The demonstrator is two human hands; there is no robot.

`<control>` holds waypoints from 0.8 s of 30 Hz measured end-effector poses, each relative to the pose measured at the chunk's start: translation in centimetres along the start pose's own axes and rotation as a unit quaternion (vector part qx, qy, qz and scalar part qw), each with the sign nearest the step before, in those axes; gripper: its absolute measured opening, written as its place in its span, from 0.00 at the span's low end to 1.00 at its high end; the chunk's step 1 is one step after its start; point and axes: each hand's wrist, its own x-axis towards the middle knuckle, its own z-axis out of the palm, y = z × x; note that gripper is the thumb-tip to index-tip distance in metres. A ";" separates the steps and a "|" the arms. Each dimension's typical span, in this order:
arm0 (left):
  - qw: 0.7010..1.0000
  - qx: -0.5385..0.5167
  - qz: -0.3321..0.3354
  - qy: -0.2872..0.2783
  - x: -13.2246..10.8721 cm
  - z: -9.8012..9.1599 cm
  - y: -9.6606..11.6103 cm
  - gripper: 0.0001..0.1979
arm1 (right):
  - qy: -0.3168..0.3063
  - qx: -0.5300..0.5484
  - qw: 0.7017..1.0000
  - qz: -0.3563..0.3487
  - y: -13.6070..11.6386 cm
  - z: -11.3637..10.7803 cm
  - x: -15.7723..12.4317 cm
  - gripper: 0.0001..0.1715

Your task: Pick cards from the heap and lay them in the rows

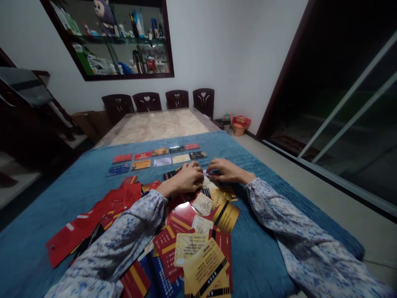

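Observation:
A heap of red, gold and blue plastic cards lies on a blue cloth in front of me. Beyond the heap, two short rows of cards are laid out side by side. My left hand and my right hand meet at the far end of the heap, fingers curled together around a small card between them. Both sleeves are pale with a blue flower print.
A marble-topped table with several dark chairs stands behind the blue cloth. A glass wall cabinet hangs above. Red and orange tubs sit on the floor by a dark sliding door at the right.

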 end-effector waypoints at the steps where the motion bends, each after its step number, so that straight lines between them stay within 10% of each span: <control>1: 1.000 -0.001 -0.003 -0.001 0.0 0.0 0.0 0.04 | -0.006 0.002 1.000 -0.001 -0.2 0.0 -0.1 0.12; 24: 0.998 -0.035 -0.058 -0.012 0.1 0.0 -0.2 0.04 | -0.043 0.020 0.998 0.037 -0.5 0.8 0.6 0.16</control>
